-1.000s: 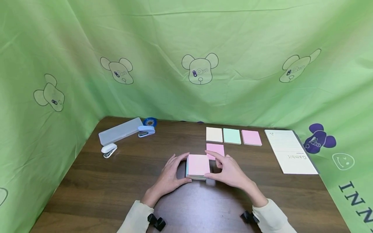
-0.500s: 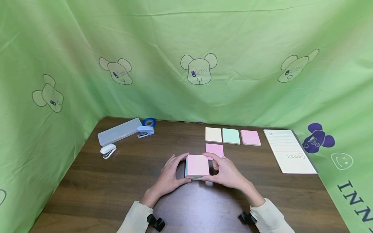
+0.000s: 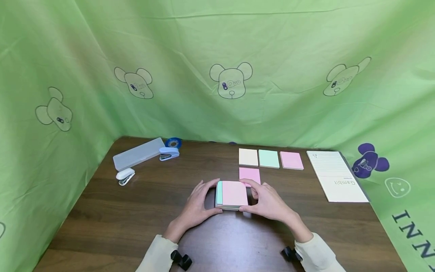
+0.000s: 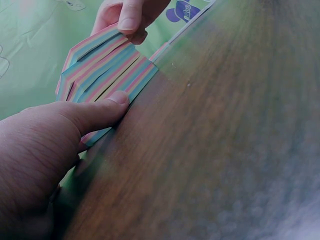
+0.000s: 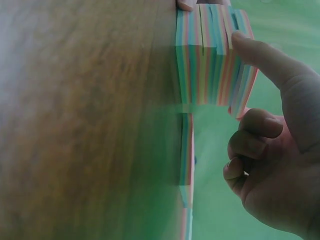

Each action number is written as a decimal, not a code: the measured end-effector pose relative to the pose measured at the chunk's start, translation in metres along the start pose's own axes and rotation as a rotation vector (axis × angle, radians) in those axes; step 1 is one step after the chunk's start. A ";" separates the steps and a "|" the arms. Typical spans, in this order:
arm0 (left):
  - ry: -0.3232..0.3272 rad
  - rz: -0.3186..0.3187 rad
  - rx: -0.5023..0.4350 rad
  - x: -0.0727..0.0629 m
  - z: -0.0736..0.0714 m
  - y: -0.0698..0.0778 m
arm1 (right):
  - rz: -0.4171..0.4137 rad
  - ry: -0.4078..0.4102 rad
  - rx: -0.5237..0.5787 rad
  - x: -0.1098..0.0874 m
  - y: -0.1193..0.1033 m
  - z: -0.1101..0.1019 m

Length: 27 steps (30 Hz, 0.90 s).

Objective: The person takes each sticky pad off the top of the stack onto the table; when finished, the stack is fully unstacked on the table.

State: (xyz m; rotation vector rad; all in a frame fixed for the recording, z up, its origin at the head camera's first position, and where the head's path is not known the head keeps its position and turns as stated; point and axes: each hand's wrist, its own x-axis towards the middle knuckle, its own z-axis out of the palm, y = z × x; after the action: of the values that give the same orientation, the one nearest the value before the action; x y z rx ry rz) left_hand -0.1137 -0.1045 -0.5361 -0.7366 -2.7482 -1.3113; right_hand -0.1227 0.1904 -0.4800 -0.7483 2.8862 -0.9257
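Observation:
A tall stack of sticky-note pads (image 3: 219,193) with striped pastel edges stands on the table between the hands. My left hand (image 3: 197,206) holds its left side, the thumb on the near face (image 4: 118,97) low down and the fingers at the far side. The right hand (image 3: 270,202) pinches the top pink sticky-note pad (image 3: 235,193) between thumb and index finger at its right end. That pad sits shifted to the right, baring a mint strip along the stack's left. In the right wrist view, its striped edge (image 5: 246,82) juts past the pads (image 5: 200,75) below.
Another pink pad (image 3: 249,173) lies just behind the stack. Cream (image 3: 248,157), mint (image 3: 269,158) and pink (image 3: 291,160) pads form a row behind it. A notepad (image 3: 336,176) lies right; a case (image 3: 138,153), staplers (image 3: 125,176) and blue tape (image 3: 173,142) lie left.
The top pink pad has slid right with my right hand, uncovering a wider mint strip on the stack. The left hand keeps its hold on the stack.

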 end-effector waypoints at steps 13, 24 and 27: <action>-0.001 -0.007 -0.001 0.000 0.000 0.001 | -0.036 0.030 0.099 -0.005 0.018 -0.009; -0.005 -0.012 -0.008 -0.001 -0.001 0.003 | -0.001 0.084 0.143 -0.015 0.056 -0.035; -0.005 -0.013 -0.007 0.000 -0.001 0.003 | 0.025 0.086 0.117 -0.017 0.068 -0.041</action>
State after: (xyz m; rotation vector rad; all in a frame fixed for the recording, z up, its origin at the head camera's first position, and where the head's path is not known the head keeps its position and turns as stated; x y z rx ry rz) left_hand -0.1124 -0.1039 -0.5334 -0.7242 -2.7582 -1.3243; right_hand -0.1444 0.2686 -0.4856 -0.6785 2.8751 -1.1395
